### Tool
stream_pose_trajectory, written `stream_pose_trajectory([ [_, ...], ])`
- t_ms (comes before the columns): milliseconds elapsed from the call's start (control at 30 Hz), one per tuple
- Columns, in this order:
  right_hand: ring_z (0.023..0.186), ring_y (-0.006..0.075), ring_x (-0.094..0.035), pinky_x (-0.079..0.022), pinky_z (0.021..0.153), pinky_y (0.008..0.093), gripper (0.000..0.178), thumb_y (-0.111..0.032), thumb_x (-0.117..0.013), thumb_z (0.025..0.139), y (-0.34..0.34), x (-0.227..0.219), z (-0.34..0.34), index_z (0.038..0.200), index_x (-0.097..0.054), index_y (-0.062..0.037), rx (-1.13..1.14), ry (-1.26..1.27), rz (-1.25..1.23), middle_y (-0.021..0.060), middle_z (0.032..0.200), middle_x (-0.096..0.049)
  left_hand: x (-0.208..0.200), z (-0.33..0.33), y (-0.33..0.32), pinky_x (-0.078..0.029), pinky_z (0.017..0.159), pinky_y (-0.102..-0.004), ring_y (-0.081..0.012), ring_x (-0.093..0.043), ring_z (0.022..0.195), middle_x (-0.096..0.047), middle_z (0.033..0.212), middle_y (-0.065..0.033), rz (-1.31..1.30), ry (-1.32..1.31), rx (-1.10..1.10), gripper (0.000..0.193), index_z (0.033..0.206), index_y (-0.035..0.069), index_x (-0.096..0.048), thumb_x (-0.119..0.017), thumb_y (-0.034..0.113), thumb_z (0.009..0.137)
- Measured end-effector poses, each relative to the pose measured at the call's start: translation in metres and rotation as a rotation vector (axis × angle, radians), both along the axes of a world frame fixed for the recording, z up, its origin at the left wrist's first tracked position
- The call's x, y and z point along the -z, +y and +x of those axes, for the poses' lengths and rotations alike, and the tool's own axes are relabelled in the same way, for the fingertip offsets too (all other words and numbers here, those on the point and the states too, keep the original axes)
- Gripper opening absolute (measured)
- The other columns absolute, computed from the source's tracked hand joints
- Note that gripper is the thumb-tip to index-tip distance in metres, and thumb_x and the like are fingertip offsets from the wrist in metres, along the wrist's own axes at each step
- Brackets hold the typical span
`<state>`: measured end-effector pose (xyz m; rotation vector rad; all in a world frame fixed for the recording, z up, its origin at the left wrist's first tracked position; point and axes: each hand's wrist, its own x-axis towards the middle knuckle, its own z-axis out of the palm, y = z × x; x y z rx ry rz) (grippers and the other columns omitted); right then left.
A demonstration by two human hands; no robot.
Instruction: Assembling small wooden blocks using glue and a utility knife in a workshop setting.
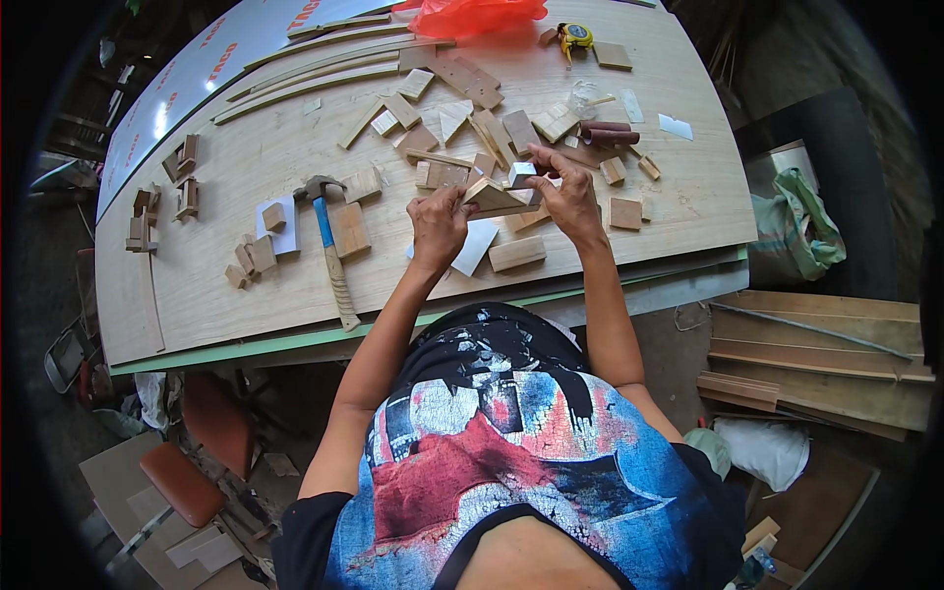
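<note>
Both of my hands are raised over the wooden tabletop [236, 177]. My left hand [438, 224] pinches the left end of a small triangular wooden piece [492, 197]. My right hand [570, 197] grips the right end of the same piece and presses a small white block [520, 174] against its top. A short wooden block [517, 254] and a white sheet scrap [475, 246] lie on the table just below my hands.
A hammer [329, 246] with a blue neck lies left of my hands. Several wood offcuts [462, 108] and long strips [305, 84] cover the far table. A yellow tape measure [574, 37] and red plastic bag [472, 15] sit at the back. Stacked boards [816, 354] lie at the right.
</note>
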<state>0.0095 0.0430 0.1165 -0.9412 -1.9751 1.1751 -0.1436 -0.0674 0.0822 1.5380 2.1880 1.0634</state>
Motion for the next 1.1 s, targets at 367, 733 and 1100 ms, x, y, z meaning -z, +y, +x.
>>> stream_pose_trajectory([
  [367, 0.08, 0.0145, -0.056, -0.044, 0.073, 0.0264, 0.037, -0.001, -0.064, 0.066, 0.0, -0.006, 0.002, 0.102, -0.056, -0.0036, -0.027, -0.041, 0.057, 0.0082, 0.087, -0.061, 0.002, -0.001, 0.001, -0.03, 0.076, -0.0367, -0.0236, -0.053, 0.072, -0.058, 0.076, -0.0071, 0.104, 0.053, 0.015, 0.013, 0.083, 0.007, -0.058, -0.06, 0.014, 0.072],
  [733, 0.079, 0.0151, -0.054, -0.041, 0.073, 0.0276, 0.032, -0.005, -0.063, 0.07, 0.006, -0.025, 0.008, 0.102, -0.058, -0.0066, -0.025, 0.002, 0.194, 0.005, 0.087, -0.06, 0.003, -0.001, -0.001, -0.029, 0.078, -0.0386, -0.0228, -0.053, 0.072, -0.056, 0.074, -0.0055, 0.105, 0.077, 0.015, 0.012, 0.083, 0.008, -0.057, -0.059, 0.015, 0.073],
  [1100, 0.082, 0.0268, -0.053, -0.042, 0.075, 0.0333, 0.048, 0.004, -0.057, 0.066, 0.003, -0.026, 0.007, 0.112, -0.049, -0.0046, -0.089, -0.153, 0.306, 0.0134, 0.095, -0.057, -0.002, 0.0, -0.001, -0.029, 0.078, -0.0391, -0.0218, -0.054, 0.073, -0.057, 0.076, -0.0053, 0.114, 0.087, 0.018, 0.013, 0.084, 0.008, -0.057, -0.059, 0.014, 0.073],
])
